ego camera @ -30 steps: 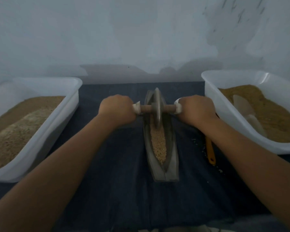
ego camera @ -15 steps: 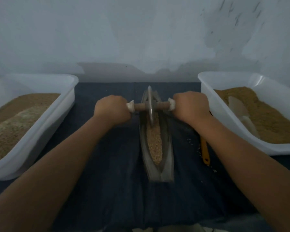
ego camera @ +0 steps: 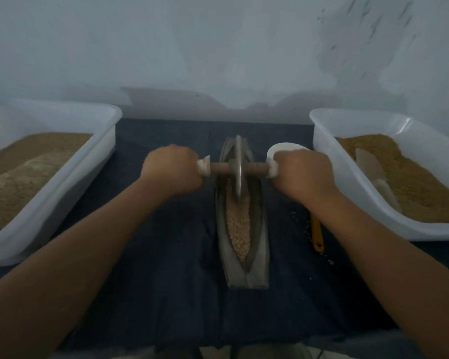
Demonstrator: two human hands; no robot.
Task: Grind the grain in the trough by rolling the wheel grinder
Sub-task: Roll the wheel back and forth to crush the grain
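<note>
**Step in hand.** The grinding stroke is under way. The wheel grinder (ego camera: 238, 174) stands upright in the trough (ego camera: 260, 255), in its far half and close to the far tip. The trough lies lengthwise, pointing away from the person, on the dark cloth (ego camera: 166, 281) that covers the counter. The grain (ego camera: 239, 229) fills the groove from the wheel's foot to the near tip. It looks coarse and largely whole, so the work is judged far from finished.

**Next move.** The wheel has little groove left ahead of it. The next stroke is therefore judged to be a pull toward the person, through the bed of grain. It calls for equal downward pressure from both hands, a level axle (ego camera: 219, 167) and a wheel kept upright, so that the rim follows the groove and does not climb a wall.

**Fingers.** The left hand (ego camera: 171, 172) grips the left end of the axle, and the right hand (ego camera: 303, 174) grips the right end. Both sets of fingers are closed in full fists, knuckles up. A white wrapping (ego camera: 204, 168) shows at the inner edge of each fist. The hands hold only the axle and are clear of the trough walls.

**Surroundings.** A white tub (ego camera: 49, 216) of brown meal stands to the left, and a second tub (ego camera: 319, 120) with a scoop (ego camera: 368, 164) stands to the right. A white bowl (ego camera: 283, 147) sits just behind the right hand. A yellow-handled tool (ego camera: 316, 234) lies beside the right forearm, among a few spilled grains.
</note>
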